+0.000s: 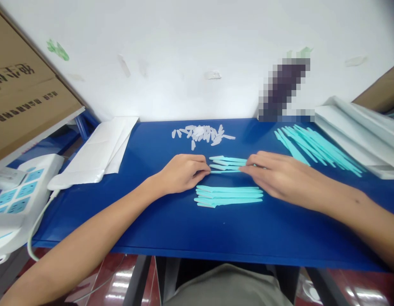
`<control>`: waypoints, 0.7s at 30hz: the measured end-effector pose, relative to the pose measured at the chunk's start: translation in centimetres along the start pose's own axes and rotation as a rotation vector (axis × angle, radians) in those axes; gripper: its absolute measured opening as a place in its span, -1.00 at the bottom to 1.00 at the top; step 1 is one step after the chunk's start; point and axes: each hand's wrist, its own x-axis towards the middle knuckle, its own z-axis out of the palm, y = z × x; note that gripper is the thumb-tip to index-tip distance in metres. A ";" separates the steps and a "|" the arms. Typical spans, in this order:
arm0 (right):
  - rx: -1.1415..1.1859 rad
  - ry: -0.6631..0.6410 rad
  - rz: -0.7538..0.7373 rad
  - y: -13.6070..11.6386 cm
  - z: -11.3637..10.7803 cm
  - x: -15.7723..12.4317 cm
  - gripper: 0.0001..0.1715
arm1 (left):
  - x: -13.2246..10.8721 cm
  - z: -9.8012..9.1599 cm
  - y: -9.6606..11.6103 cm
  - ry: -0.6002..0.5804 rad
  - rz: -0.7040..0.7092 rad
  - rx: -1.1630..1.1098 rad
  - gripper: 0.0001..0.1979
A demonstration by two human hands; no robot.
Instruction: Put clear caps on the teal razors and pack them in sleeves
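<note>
My left hand pinches the left end of a thin turquoise eyebrow razor. The right end of that razor is in the closed fingers of my right hand, so it spans level between both hands. Just beyond it lie several similar razors, partly hidden by my right fingers. Closer to me, a row of several turquoise razors rests side by side on the blue table. Whether the held razor has a cover on its blade end is hidden by my left fingers.
Small translucent white covers lie heaped near the wall. A loose pile of turquoise razors is at the right, beside white plastic packaging. At the left are white bags, a power strip with its cable, and a cardboard box.
</note>
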 end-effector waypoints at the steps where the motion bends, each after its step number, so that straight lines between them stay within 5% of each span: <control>1: 0.002 -0.002 0.010 0.2 0.1 -0.1 -0.67 | 0.0 0.0 -0.1 0.007 -0.007 0.007 -0.74; 6: -0.029 0.002 0.068 0.7 0.1 -0.2 -0.66 | -0.3 -0.5 -1.2 0.090 -0.088 0.297 -0.65; 9: 0.032 0.063 0.022 0.0 -0.1 0.1 -0.67 | -0.6 -1.1 -2.0 0.032 -0.174 0.440 -0.62; 14: 0.235 0.007 -0.061 -1.5 0.3 0.4 -0.71 | -0.7 -1.6 -2.5 -0.083 -0.191 0.437 -0.67; 21: 0.378 -0.070 0.044 -1.8 0.5 0.4 -0.74 | -0.6 -1.0 -2.5 -0.009 -0.209 0.444 -0.77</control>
